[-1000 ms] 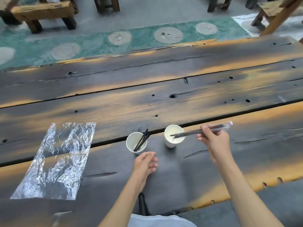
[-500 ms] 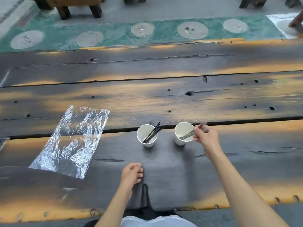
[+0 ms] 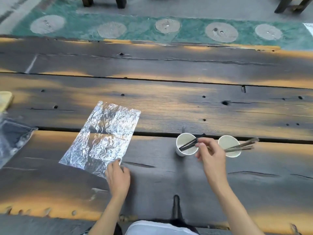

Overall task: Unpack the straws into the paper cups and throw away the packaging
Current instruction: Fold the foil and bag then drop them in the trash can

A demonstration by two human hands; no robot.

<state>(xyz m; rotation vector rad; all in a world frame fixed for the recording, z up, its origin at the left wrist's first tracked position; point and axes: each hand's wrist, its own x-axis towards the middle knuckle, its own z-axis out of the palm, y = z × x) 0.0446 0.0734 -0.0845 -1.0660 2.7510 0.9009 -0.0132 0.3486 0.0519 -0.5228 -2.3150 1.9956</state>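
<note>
Two white paper cups stand side by side on the dark wooden table (image 3: 169, 180). The left cup (image 3: 182, 152) holds black straws (image 3: 188, 145). My right hand (image 3: 209, 154) is between the cups, thumb and forefinger pinched on the upper part of those straws. The right cup (image 3: 227, 142) holds greyish straws (image 3: 242, 146) that lean over its rim to the right, free of my hand. A flat, crinkled clear plastic packaging sheet (image 3: 103, 139) lies to the left. My left hand (image 3: 118, 177) rests on its near right corner, fingers curled on the edge.
Another clear plastic bag (image 3: 11, 139) lies at the left edge, with a pale yellowish object (image 3: 5, 100) behind it. Beyond the table is a green strip (image 3: 186, 34) with round discs, and dark furniture legs (image 3: 121, 1) stand further back.
My right hand let go of the greyish straws in the right cup and moved left to the black straws. My left hand reached left onto the plastic sheet's corner. The view shifted left.
</note>
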